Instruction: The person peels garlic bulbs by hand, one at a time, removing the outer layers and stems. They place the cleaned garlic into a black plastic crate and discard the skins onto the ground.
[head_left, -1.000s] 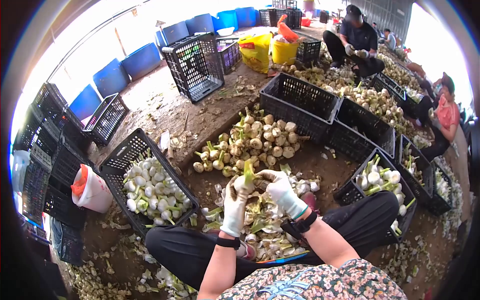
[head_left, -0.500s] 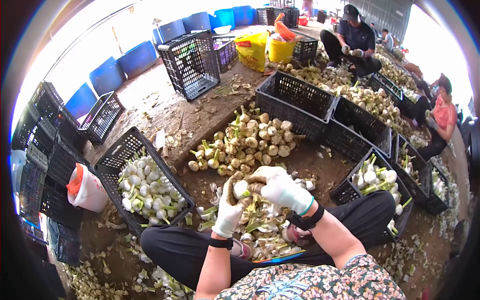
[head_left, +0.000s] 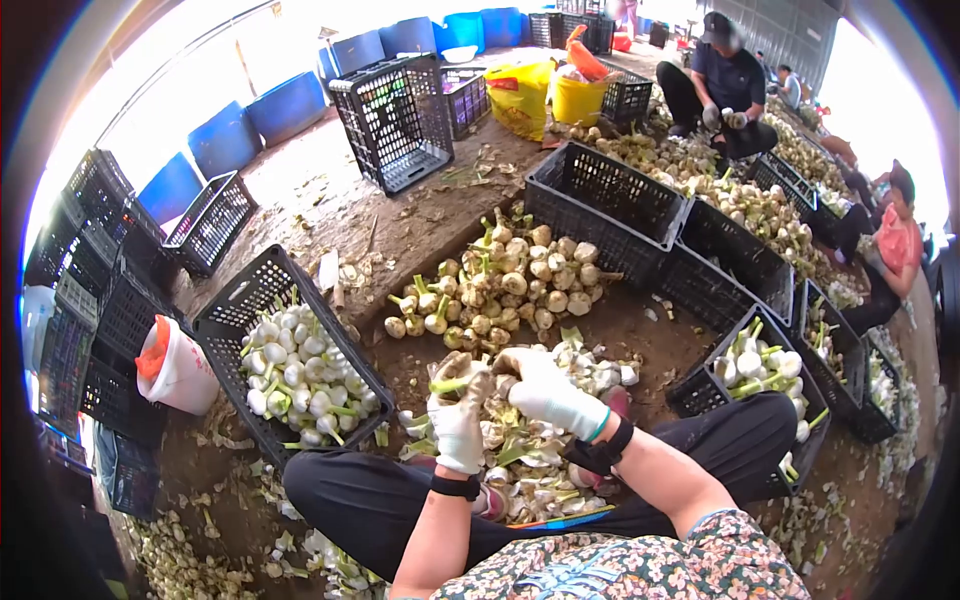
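In the head view my gloved left hand is closed around a garlic bulb, whose green stem sticks out to the left; the bulb itself is mostly hidden by the fingers. My gloved right hand is right beside it, fingers curled together, and what they hold cannot be made out. Beneath both hands lies a heap of peeled garlic skins. Just beyond is a pile of unpeeled garlic bulbs on the ground. At my left knee a black crate holds cleaned white garlic.
Another crate with white garlic stands by my right knee. Black crates line the far right side. A white bucket is at left. Two co-workers sit among garlic at upper right. An upright crate stands farther back.
My left hand has turned the garlic bulb, so its green stem now points left and the white bulb is covered. The right fingers have shifted slightly. The view has moved a little.
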